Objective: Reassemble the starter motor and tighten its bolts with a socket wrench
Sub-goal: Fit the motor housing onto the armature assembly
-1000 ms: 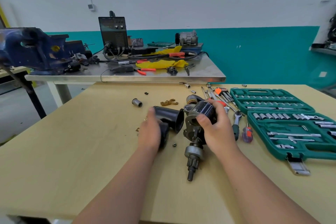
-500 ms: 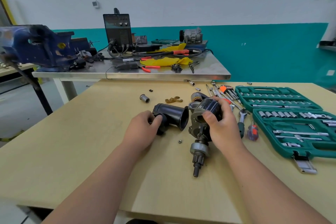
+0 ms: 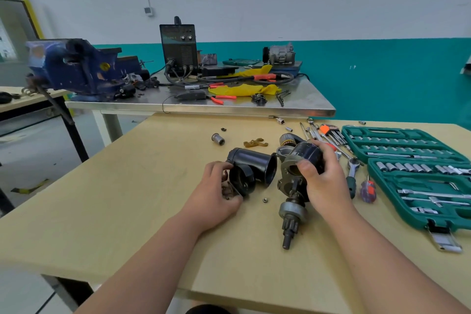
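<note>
The starter motor body [image 3: 293,181], dark with a grey pinion gear pointing toward me, lies on the wooden table [image 3: 153,211]. My right hand [image 3: 323,181] grips its upper black part, thumb on the front opening. A black cylindrical housing [image 3: 254,164] lies open-mouthed to its left. My left hand [image 3: 216,194] holds a round black end cap [image 3: 240,182] tilted against that housing. A ratchet wrench [image 3: 353,171] lies just right of my right hand. A small nut [image 3: 265,200] sits between the parts.
An open green socket set [image 3: 413,173] fills the right side. Hex keys, loose sockets, a bushing [image 3: 218,139], a brass piece [image 3: 254,143] and a screwdriver [image 3: 367,190] lie around. Behind stands a steel bench [image 3: 204,107] with a blue vise [image 3: 76,66] and a welder [image 3: 178,48].
My left hand slid off the black housing toward me and now holds the round end cap. My right hand stays on the motor body. The camera shifted slightly.
</note>
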